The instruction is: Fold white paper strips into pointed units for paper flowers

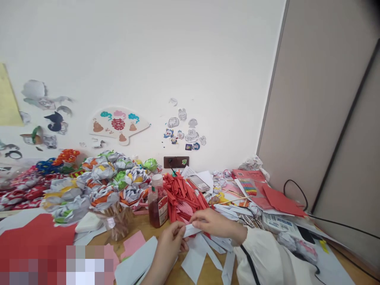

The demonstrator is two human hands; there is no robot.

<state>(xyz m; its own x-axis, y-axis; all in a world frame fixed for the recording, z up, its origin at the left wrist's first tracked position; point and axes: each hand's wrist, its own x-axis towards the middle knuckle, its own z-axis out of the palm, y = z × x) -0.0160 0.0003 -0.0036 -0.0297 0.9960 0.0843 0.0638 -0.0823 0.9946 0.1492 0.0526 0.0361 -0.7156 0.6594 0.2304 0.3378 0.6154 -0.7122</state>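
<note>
1. White paper strip (192,230) was held low over the counter (141,226), pinched between both hands close in front of the person.
2. Left hand (173,240) had its grip closed on the strip's left end. Right hand (214,223), in a white sleeve, had its grip clamped on the right end.
3. Cut white paper pieces (202,257) lay under the hands, with a pink sheet (133,242) to the left.
4. Just beyond stood a white-capped bottle (157,206) of dark red liquid, beside a pile of red paper strips (184,194).
5. Folded paper flowers (113,182) rose on sticks from a clear jar (118,225) to the left, and a phone (198,183) lay behind the red pile.
6. Farthest, a wall socket (176,162) sat below and to the right of a fan-shaped cutout (118,124).
</note>
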